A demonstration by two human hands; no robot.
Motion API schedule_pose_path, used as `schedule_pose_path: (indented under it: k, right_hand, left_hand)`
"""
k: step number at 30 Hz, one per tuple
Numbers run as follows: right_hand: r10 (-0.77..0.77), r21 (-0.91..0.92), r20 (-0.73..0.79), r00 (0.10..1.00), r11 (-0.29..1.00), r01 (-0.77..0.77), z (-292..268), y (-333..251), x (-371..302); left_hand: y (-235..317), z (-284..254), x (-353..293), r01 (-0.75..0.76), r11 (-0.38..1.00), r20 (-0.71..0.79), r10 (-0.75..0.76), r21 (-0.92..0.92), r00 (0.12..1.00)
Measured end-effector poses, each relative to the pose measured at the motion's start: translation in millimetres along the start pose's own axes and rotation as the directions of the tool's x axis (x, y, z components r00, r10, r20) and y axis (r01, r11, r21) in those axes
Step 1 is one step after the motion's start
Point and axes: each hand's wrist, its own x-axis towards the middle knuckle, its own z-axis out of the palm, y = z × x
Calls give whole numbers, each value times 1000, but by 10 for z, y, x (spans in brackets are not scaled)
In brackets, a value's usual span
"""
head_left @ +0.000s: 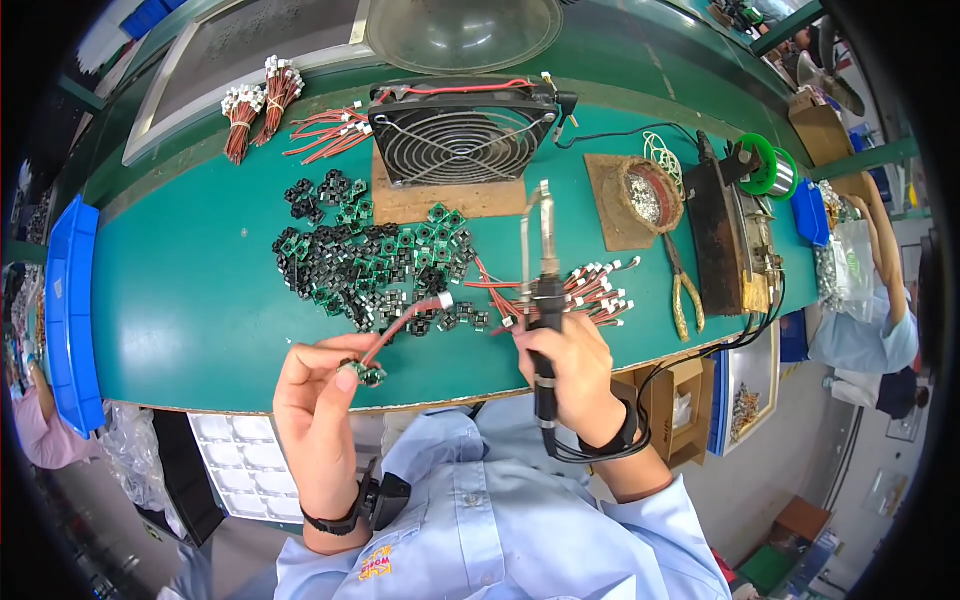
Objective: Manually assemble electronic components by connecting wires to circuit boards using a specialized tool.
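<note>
Between thumb and fingers, my left hand pinches a small green circuit board. From the board rises a short red-and-white wire lead with a white connector at its end. My right hand is wrapped round the black handle of a soldering iron, its metal tip and side tube pointing away from me. Beyond my hands lies a heap of small black and green boards. Loose wire leads with white connectors lie just past my right hand.
A black fan stands on a wooden board at the back. To the right are a round solder-scrap dish, yellow-handled pliers, a dark soldering station and a green solder spool. Bundled leads lie back left; a blue bin edges the left.
</note>
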Motion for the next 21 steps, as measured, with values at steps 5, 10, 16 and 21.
schedule_pose_path:
  k: [5,10,16,21]
  right_hand:
    - [362,573,-293,885,807,-141,1,-97,32]
    - [153,582,-147,977,812,-40,-262,-162,90]
    - [-92,424,6,996,902,81,-491,-67,98]
    - [-210,290,19,978,937,195,-563,-74,78]
  left_hand:
    - [137,75,-5,-91,929,297,-21,357,955]
    - [186,400,14,-366,752,620,-72,549,781]
    - [150,500,24,-344,742,657,-168,575,735]
    - [43,465,73,82,902,628,-358,424,691]
